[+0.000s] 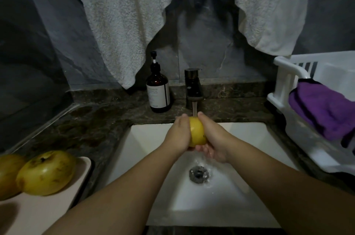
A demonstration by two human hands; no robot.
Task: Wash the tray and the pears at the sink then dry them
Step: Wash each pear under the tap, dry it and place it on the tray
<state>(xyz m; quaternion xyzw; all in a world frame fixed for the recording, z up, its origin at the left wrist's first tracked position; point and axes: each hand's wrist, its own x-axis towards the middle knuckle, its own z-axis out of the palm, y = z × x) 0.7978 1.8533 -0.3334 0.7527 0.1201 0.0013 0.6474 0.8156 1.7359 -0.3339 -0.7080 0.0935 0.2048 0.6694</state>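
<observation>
A yellow pear (197, 131) is clasped between my left hand (178, 134) and my right hand (211, 138), over the white sink (149, 138). Water runs from the dark faucet (193, 88) onto the top of the pear. Two more yellow-green pears, one (46, 172) in full view and one (7, 173) cut off by the frame's left edge, lie on a pale pink tray (38, 213) on the counter at the lower left.
A brown pump bottle (158, 90) stands left of the faucet. A white towel (115, 13) hangs on the wall behind. A white dish rack (288, 81) holding a purple cloth (322, 111) sits on the right. The drain (198, 174) has water running into it.
</observation>
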